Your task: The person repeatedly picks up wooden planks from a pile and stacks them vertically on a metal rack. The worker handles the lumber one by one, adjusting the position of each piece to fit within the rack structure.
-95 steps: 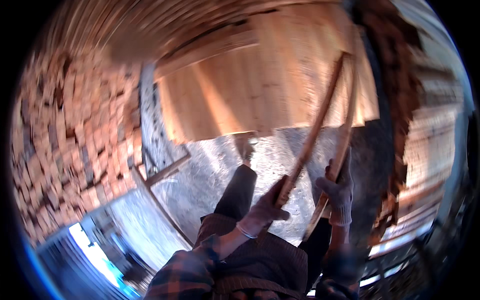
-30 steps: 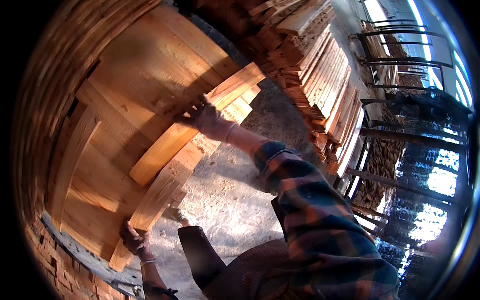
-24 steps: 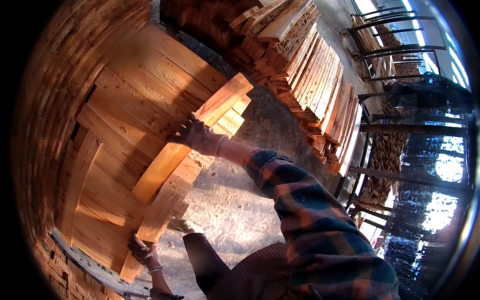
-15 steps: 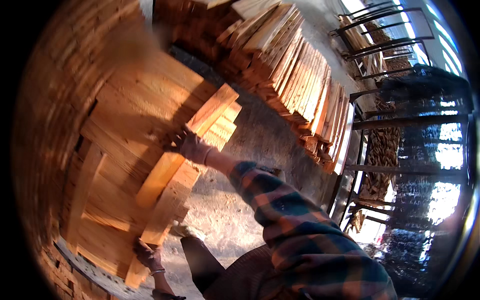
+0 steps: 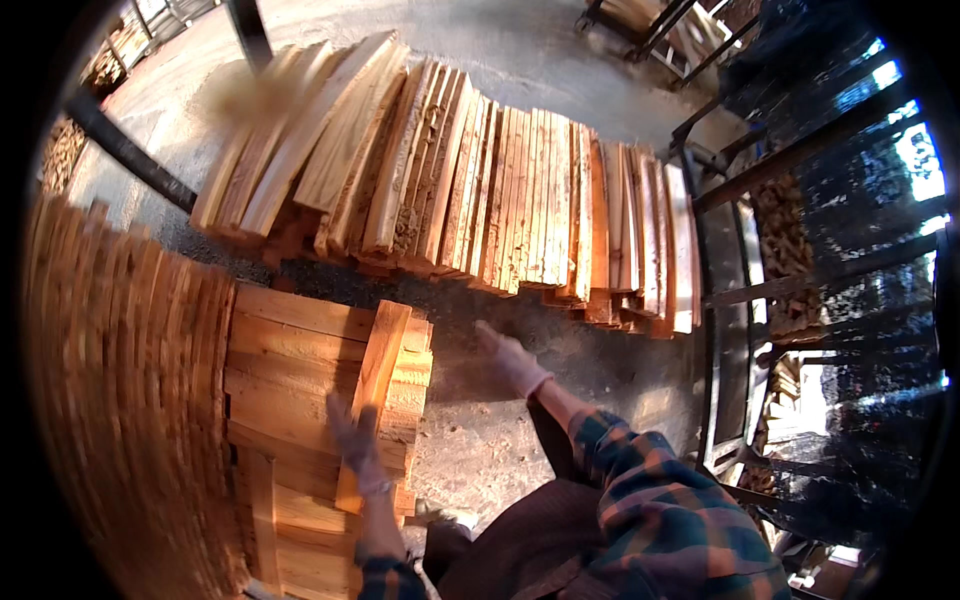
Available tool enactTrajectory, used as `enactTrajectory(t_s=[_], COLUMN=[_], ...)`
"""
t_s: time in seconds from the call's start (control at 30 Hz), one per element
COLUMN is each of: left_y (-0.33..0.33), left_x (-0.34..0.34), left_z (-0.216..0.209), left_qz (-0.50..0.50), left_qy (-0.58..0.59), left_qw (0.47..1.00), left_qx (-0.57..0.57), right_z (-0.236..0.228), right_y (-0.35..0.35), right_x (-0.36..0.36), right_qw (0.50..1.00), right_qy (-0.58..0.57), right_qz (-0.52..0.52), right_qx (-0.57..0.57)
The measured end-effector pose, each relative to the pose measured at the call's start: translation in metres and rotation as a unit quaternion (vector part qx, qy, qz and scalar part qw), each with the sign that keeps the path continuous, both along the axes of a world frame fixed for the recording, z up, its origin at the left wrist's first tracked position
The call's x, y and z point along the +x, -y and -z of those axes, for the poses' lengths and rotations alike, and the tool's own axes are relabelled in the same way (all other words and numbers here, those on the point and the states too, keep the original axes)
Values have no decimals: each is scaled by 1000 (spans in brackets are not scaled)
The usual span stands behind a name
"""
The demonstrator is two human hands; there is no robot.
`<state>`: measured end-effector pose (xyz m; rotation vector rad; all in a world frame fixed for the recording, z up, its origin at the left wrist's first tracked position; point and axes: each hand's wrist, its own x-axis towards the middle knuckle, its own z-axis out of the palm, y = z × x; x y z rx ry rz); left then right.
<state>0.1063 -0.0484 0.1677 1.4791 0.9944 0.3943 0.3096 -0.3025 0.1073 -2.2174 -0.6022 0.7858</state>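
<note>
My right hand [image 5: 512,362], in a pale glove, is off the wood, above the floor between two stacks. Its fingers point forward, stretched out, with nothing in them. Over the near stack of flat boards [image 5: 285,375] is my left hand [image 5: 356,450], also gloved and somewhat blurred, thumb and fingers apart. It lies over a narrow wooden strip [image 5: 380,355] set across the board ends along the stack's right side; whether it touches the strip I cannot tell. Another strip [image 5: 262,510] lies on the boards farther left and nearer me.
A long row of boards on edge [image 5: 530,200] stands ahead, across a gap of floor. To the left rises a tall stack of planks [image 5: 130,400]. Metal rack bars [image 5: 820,165] and dark sheeting [image 5: 850,330] are on the right. Wood dust lies on the floor [image 5: 460,450].
My view has swung round toward the row of boards. The right hand has come off the strip and out over the floor; the left has moved from the near strip end up along the stack.
</note>
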Motion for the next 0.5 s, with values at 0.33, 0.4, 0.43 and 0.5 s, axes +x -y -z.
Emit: enactTrajectory(t_s=[0.33, 0.4, 0.43, 0.5], left_y=[-28, -10, -3, 14], left_x=[265, 284, 280, 301], left_z=[64, 43, 32, 17], left_qz=[-136, -121, -81, 11], left_qy=[-36, -140, -240, -386], left_qw=[979, 958, 921, 817], left_qx=[145, 220, 295, 428], right_z=[-90, -65, -69, -86], right_y=[-155, -165, -162, -149], right_x=[203, 211, 211, 228], right_qw=[975, 957, 957, 957], right_qy=[-126, -190, -196, -186], right_qz=[-90, -76, -95, -140], right_qx=[-157, -206, -191, -174])
